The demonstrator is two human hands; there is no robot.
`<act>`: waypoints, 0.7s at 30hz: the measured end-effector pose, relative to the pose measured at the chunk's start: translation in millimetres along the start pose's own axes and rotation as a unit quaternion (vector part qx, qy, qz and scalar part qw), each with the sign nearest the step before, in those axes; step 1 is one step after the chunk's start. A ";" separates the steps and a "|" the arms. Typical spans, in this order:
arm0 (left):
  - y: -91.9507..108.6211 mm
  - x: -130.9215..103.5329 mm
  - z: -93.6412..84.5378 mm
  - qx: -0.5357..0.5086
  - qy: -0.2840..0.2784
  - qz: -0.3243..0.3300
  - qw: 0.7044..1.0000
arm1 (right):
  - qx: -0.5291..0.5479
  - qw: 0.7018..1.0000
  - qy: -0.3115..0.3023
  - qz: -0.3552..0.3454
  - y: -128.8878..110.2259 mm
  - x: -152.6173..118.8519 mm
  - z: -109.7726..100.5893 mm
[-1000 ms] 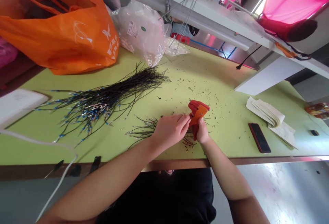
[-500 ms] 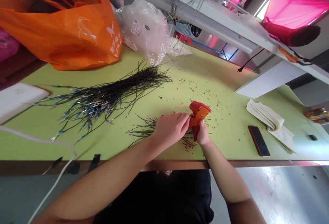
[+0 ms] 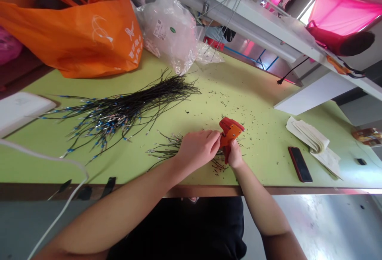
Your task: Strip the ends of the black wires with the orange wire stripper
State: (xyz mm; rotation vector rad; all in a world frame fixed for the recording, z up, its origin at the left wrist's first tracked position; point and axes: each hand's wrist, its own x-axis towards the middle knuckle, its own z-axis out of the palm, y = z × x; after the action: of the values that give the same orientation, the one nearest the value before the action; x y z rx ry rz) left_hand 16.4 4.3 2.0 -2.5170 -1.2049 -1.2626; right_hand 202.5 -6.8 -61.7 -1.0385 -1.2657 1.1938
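My right hand (image 3: 235, 155) is wrapped round the handles of a red and orange wire stripper (image 3: 232, 130), its head tilted up over the table. Close against the tool's jaw side, my left hand (image 3: 201, 146) is closed in a pinch on a thin black wire; most of that wire is hidden by the fingers. Under and beside my left hand lies a small bundle of black wires (image 3: 167, 148) with bare, shiny ends. Farther left spreads a larger bundle of black wires (image 3: 146, 100), many with blue terminals at their left ends.
Dark wire scraps (image 3: 223, 102) dot the yellow-green tabletop (image 3: 256, 168). A phone (image 3: 300, 164) and folded papers (image 3: 308, 134) lie at right. An orange bag (image 3: 86, 41) and clear plastic bags (image 3: 171, 33) stand at the back left. A white cable (image 3: 68, 162) crosses the left edge. Overhead runs a white shelf (image 3: 268, 21).
Both hands and the wire stripper keep almost the same position. The view has shifted very slightly; nothing has been let go.
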 end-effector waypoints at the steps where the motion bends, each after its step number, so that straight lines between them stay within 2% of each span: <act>1: 0.3 0.1 -0.2 -0.002 -0.001 0.001 1.000 | -0.010 1.000 -0.006 -0.005 1.6 -0.1 -1.1; 4: 1.1 -0.5 0.4 -0.009 -0.004 -0.001 1.000 | -0.021 1.000 -0.012 -0.007 5.8 0.3 -3.4; 9: 1.7 -2.1 3.1 -0.026 -0.004 0.000 1.000 | -0.011 1.000 0.027 0.003 9.8 2.2 -4.6; 17: 3.7 -1.9 3.4 -0.035 -0.002 -0.004 0.999 | -0.029 1.000 0.000 0.004 5.6 0.7 -5.1; 21: 4.6 -1.9 3.3 -0.040 -0.010 -0.009 0.999 | -0.013 1.000 0.017 0.006 3.9 0.2 -3.0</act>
State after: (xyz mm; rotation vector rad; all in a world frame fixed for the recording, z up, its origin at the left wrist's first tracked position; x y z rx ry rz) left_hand 21.0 1.2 -0.3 -2.5851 -1.2090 -1.3181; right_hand 205.2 -5.9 -65.7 -1.0822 -1.2529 1.1672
